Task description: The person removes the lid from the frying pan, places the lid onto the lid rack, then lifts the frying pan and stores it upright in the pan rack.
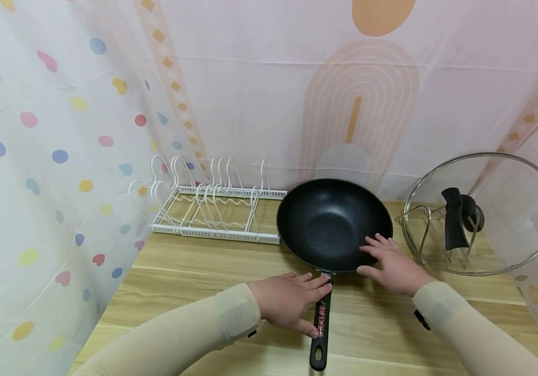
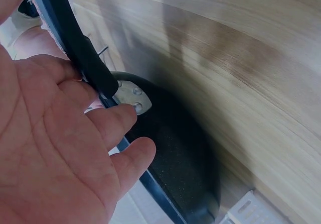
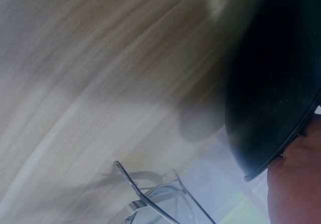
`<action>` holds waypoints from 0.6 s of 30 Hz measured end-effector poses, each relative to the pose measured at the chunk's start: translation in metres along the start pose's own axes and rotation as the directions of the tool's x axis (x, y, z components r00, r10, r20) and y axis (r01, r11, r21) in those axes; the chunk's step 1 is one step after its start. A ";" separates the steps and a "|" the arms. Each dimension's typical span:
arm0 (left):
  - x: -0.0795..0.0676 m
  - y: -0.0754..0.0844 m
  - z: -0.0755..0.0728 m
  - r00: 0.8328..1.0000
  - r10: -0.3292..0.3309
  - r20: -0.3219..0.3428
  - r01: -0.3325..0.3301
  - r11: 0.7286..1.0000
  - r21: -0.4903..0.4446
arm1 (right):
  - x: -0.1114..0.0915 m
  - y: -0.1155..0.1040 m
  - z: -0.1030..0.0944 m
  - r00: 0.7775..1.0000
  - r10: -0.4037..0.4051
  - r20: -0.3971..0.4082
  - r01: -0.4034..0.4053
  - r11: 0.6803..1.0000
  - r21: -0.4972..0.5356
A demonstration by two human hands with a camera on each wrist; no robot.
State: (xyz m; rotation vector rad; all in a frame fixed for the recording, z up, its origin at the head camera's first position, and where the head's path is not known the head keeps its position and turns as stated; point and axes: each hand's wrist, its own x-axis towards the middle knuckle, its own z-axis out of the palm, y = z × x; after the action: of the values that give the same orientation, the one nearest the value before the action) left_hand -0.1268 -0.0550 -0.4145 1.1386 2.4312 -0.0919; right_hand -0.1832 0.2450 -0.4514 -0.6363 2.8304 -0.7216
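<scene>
A black wok [image 1: 332, 224] stands on the wooden table with its long black handle [image 1: 322, 324] pointing toward me. Just left of that handle is my left hand [image 1: 290, 300], its fingers reaching toward the handle's metal joint. In the left wrist view the palm [image 2: 55, 128] faces the camera and the fingers are loosely extended beside the handle [image 2: 75, 38]; firm contact is hard to judge. My right hand [image 1: 393, 266] lies at the wok's near right rim with fingers spread over the edge. In the right wrist view only part of that hand [image 3: 296, 179] shows beside the rim.
Left of the wok stands a white wire rack [image 1: 226, 237] with upright loops. A glass lid [image 1: 513, 209] with a black knob leans in a metal stand [image 1: 421, 235] at the right. Patterned curtains [image 1: 250, 104] hang behind the table [image 1: 194, 261].
</scene>
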 end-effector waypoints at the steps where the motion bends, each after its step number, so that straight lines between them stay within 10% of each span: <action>1: 0.000 0.000 0.000 1.000 0.000 0.001 0.000 1.000 -0.004 | 0.000 0.000 0.000 1.000 0.000 0.001 0.000 1.000 0.001; 18: 0.004 0.001 0.000 1.000 0.027 0.002 -0.026 0.999 -0.029 | 0.000 0.004 -0.004 1.000 -0.002 0.008 0.001 1.000 0.008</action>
State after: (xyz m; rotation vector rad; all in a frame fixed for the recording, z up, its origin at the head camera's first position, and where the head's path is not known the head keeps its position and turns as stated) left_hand -0.1284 -0.0515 -0.4159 1.1568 2.4069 -0.0491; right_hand -0.1855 0.2495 -0.4500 -0.6388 2.8189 -0.7284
